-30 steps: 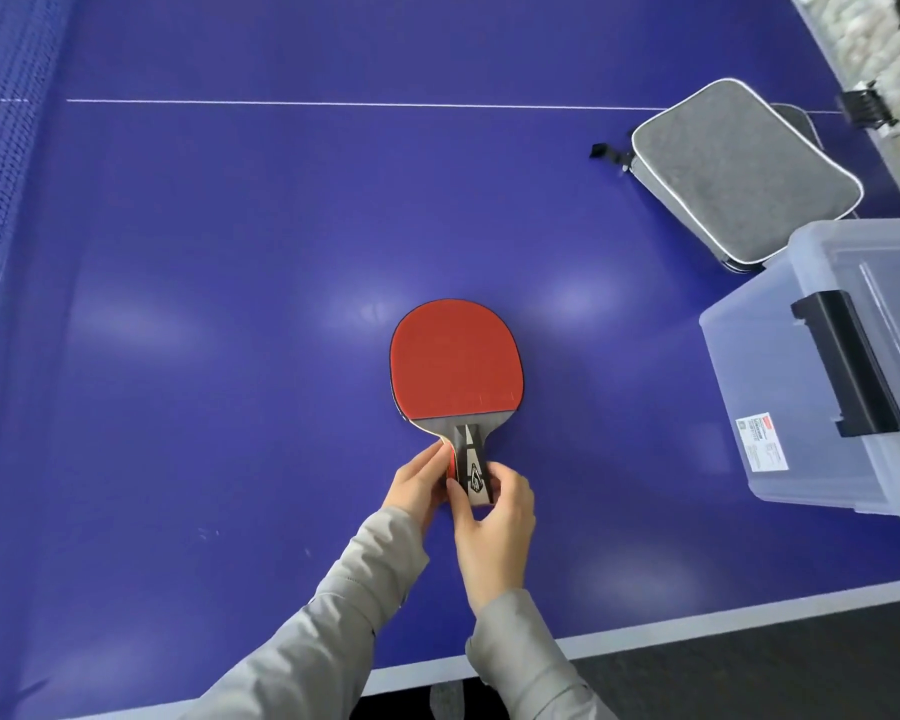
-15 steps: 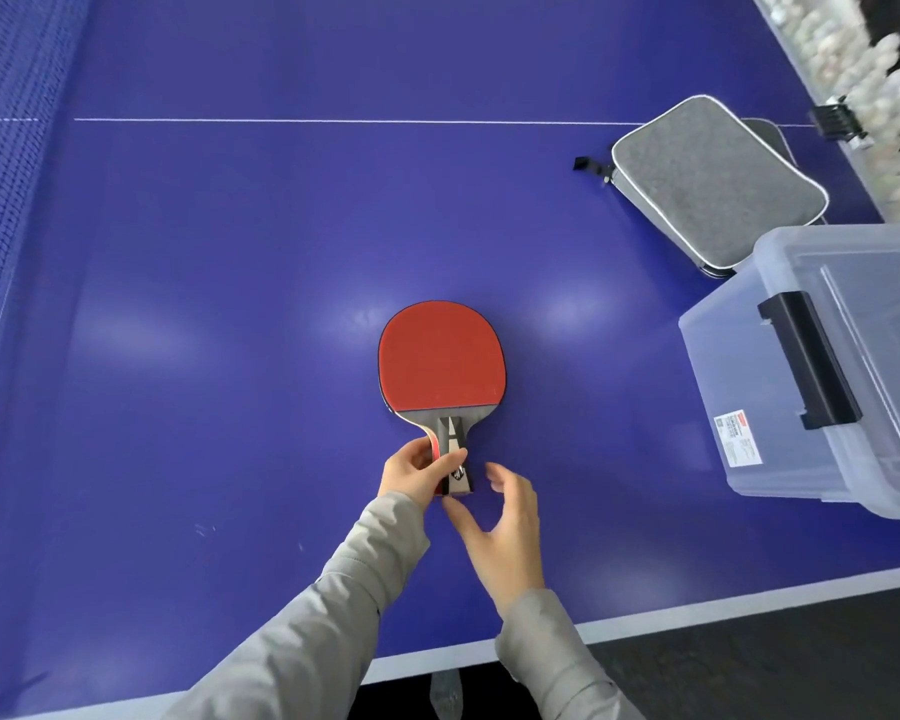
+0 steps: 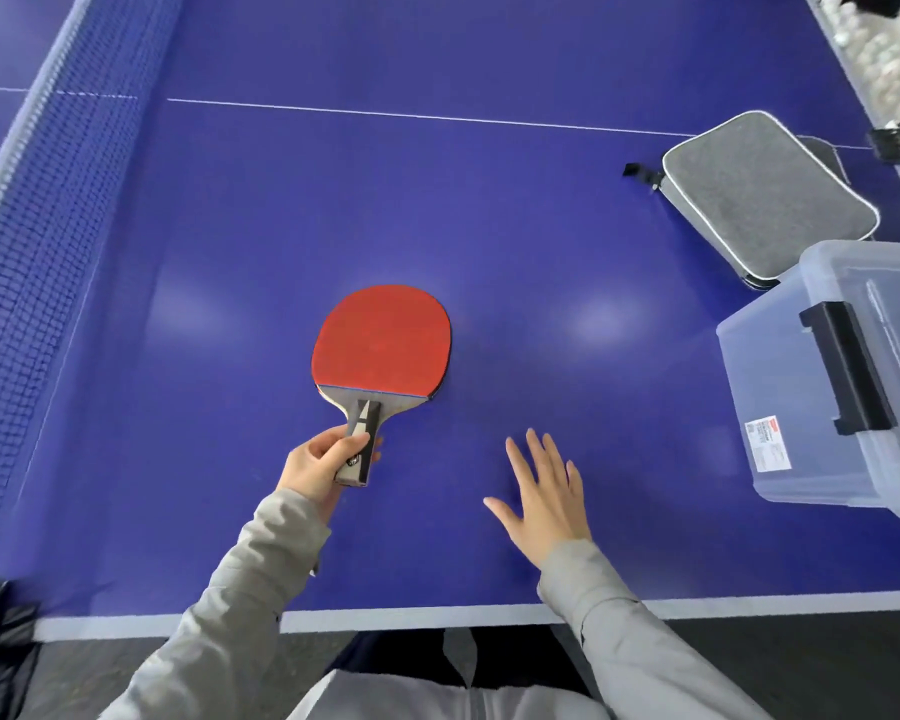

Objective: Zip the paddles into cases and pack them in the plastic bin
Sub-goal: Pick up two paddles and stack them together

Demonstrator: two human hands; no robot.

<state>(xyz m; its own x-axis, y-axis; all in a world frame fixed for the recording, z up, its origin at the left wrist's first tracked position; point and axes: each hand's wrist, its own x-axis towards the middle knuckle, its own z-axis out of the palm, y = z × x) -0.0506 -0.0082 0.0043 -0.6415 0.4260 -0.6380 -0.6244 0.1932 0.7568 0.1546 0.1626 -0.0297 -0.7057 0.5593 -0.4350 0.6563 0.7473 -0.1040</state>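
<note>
**Paddle in one hand, the other freed for the case**

While our left hand (image 3: 328, 462) wraps the handle of the red paddle (image 3: 383, 343), the blade lies flat on the blue counter (image 3: 261, 210), red face up and pointing away from us. We judge this grip is meant to lift it without touching the rubber. Our right hand (image 3: 544, 498) hovers beside it with fingers spread and holds nothing, likely free so it can reach for a case. The grey case (image 3: 765, 192) lies well apart at the far right, apparently stacked on a second one, with its zipper pull toward the paddle. Just in front of it stands the plastic bin (image 3: 780, 397), near the counter's edge, handy for packing. Nothing is cased yet.
</note>
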